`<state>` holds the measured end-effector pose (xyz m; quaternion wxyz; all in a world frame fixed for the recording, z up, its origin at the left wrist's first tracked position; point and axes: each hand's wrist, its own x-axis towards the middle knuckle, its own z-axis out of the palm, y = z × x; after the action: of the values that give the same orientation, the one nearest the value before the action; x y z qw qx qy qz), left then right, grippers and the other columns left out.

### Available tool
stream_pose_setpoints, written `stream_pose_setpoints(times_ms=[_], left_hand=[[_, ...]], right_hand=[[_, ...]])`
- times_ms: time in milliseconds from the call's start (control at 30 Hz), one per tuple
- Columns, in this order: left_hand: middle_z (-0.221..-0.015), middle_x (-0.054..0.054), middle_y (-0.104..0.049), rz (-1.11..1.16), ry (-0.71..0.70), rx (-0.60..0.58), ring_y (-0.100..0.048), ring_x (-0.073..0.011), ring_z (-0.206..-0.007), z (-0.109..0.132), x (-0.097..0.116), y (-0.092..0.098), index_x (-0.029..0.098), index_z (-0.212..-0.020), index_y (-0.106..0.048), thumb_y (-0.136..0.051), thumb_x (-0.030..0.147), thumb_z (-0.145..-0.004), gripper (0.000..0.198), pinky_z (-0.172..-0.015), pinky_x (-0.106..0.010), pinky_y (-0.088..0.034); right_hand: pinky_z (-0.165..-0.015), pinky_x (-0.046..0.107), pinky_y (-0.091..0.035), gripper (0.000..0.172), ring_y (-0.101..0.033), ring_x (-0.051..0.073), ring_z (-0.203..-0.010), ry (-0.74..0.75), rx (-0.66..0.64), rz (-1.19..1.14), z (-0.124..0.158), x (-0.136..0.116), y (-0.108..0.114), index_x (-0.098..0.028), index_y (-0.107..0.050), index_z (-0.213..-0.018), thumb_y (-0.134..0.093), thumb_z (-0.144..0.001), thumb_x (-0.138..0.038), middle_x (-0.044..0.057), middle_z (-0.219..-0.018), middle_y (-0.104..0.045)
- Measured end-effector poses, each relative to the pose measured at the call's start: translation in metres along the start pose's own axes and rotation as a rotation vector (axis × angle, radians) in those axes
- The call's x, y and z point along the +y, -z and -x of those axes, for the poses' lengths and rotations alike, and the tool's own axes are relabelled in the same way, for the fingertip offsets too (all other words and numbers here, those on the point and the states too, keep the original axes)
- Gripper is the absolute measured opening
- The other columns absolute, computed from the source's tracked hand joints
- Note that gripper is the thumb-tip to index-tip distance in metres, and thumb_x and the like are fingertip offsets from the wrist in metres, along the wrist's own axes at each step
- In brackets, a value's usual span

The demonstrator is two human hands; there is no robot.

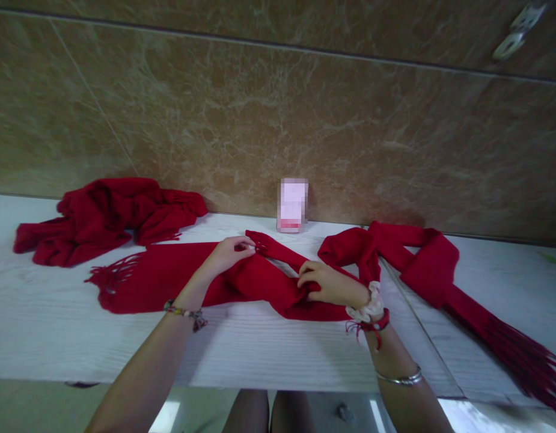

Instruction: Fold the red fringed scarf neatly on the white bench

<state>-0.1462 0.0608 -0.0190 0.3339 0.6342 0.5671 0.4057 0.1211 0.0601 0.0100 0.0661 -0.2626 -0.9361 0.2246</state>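
A red scarf with a fringed left end lies lengthwise on the white table, flat at the left and bunched towards the right. My left hand is closed, its thumb and fingers pinching the scarf's upper edge near the middle. My right hand grips a gathered part of the same scarf farther right, with its fingers curled into the cloth. Between the hands, a narrow strip of the cloth runs slantwise, apart from the wider part. The fingertips of my right hand are partly sunk in the folds.
A crumpled red cloth lies at the back left. On the right rests another red scarf, looped, its long fringe reaching the table's front edge. A phone-like object, blurred out, leans against the brown marbled wall. A seam crosses the white table.
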Motion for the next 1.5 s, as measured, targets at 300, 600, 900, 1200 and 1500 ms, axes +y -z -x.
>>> stream_pose_setpoints(times_ms=[300,600,900,1200,1500], left_hand=[[-0.067,0.0,-0.061,0.082,-0.048,0.38,-0.055,-0.0143,-0.067,0.001,0.011,0.011,0.016,-0.072,-0.064,-0.061,0.035,-0.058,0.023,-0.068,-0.026,-0.043],[-0.048,0.004,-0.048,0.063,0.053,-0.145,-0.043,-0.0093,-0.048,0.01,0.014,0.021,0.015,-0.066,-0.06,-0.06,0.049,-0.061,0.034,-0.048,-0.021,-0.033],[-0.06,0.002,-0.056,-0.127,0.06,-0.207,-0.051,-0.0139,-0.061,0.005,0.005,0.007,0.016,-0.061,-0.059,-0.052,0.057,-0.063,0.041,-0.059,-0.024,-0.038],[-0.07,-0.001,-0.064,0.008,0.152,-0.291,-0.058,-0.0166,-0.071,0.008,0.011,0.005,0.017,-0.07,-0.062,-0.066,0.044,-0.053,0.033,-0.071,-0.029,-0.043],[-0.062,0.001,-0.06,0.083,0.107,-0.193,-0.057,-0.0156,-0.066,0.007,0.01,0.003,0.017,-0.066,-0.06,-0.066,0.038,-0.054,0.024,-0.066,-0.028,-0.044]], right_hand=[[-0.073,0.029,-0.048,0.012,-0.057,0.015,-0.08,0.176,0.711,-0.019,-0.001,-0.009,0.003,-0.018,-0.056,-0.074,-0.051,-0.073,-0.007,0.004,-0.08,-0.06],[-0.062,0.021,-0.045,0.003,-0.058,0.011,-0.063,0.171,0.221,-0.143,0.006,-0.016,0.009,-0.018,-0.062,-0.071,-0.061,-0.07,-0.015,-0.002,-0.069,-0.063],[-0.073,0.025,-0.045,0.017,-0.058,0.013,-0.078,0.102,0.108,-0.265,0.01,-0.007,0.019,-0.018,-0.066,-0.088,-0.064,-0.073,-0.027,0.002,-0.085,-0.064],[-0.08,0.032,-0.046,0.035,-0.051,0.017,-0.087,-0.048,0.301,0.17,-0.009,-0.001,-0.014,-0.021,-0.061,-0.106,-0.062,-0.073,-0.01,0.005,-0.091,-0.052],[-0.079,0.034,-0.046,0.036,-0.048,0.018,-0.088,-0.02,0.29,0.322,-0.009,0.0,-0.014,-0.023,-0.061,-0.106,-0.051,-0.077,-0.004,0.006,-0.095,-0.05]])
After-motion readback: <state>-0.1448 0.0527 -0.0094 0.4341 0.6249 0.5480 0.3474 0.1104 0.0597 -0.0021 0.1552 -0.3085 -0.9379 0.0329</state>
